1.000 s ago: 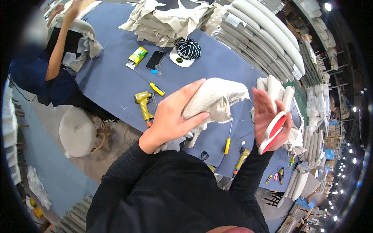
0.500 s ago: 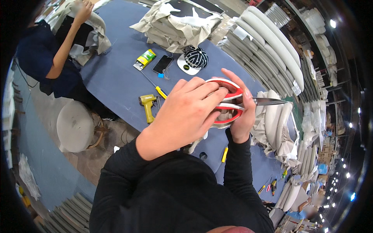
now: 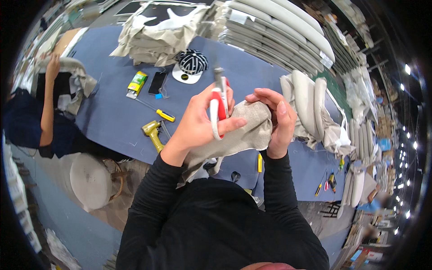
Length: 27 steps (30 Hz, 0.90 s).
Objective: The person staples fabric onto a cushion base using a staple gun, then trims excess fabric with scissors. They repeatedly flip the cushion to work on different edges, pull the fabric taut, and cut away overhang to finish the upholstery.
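Note:
My left hand (image 3: 194,122) is closed on scissors (image 3: 216,108) with red and white handles. Their blurred blades point away from me, toward the far side of the table. Beneath the scissors lies a piece of beige woven fabric (image 3: 247,132), gathered and rounded at its right end. My right hand (image 3: 280,128) curls around that end, thumb and fingers against the cloth. The fabric trails down to the left, past my left wrist. What is inside it is hidden.
On the blue table (image 3: 108,112) lie a yellow-handled screwdriver (image 3: 164,115), an olive staple gun (image 3: 153,134), a phone (image 3: 157,83), a green-yellow box (image 3: 137,83) and a cap (image 3: 191,65). Fabric-covered cushions (image 3: 310,99) stand right. A co-worker (image 3: 31,119) works at left beside a round stool (image 3: 91,181).
The scissors have turned from pointing right to pointing away, and only my left hand holds them now. My right hand has left the scissors for the beige fabric. The view has shifted.

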Tool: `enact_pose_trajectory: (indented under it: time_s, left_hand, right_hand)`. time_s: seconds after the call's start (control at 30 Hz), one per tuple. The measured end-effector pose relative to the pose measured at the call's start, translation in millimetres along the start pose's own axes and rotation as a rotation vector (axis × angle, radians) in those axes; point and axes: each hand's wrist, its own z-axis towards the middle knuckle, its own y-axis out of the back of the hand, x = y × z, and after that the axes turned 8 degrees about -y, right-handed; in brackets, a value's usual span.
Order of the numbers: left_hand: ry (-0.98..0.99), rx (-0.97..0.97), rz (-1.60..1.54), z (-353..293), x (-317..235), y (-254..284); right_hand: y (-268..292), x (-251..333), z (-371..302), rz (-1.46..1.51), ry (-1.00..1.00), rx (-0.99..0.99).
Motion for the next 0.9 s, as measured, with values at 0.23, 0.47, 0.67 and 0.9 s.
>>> enact_pose_trajectory:
  time_s: [0.23, 0.47, 0.67, 0.9]
  left_hand:
    - [-0.408, -0.073, 0.462, 17, 50, -26]
    - [-0.488, -0.178, 0.577, 27, 45, -8]
    - [-0.493, -0.264, 0.654, 25, 48, -5]
    - [-0.437, -0.392, 0.524, 18, 50, -4]
  right_hand:
    - [36, -40, -13, 0.374, 0.081, -0.172]
    - [25, -104, -78, 0.244, 0.242, -0.460]
    - [-11, -58, -70, -0.239, 0.067, -0.467]
    - [-15, -70, -51, -0.048, 0.140, -0.501]
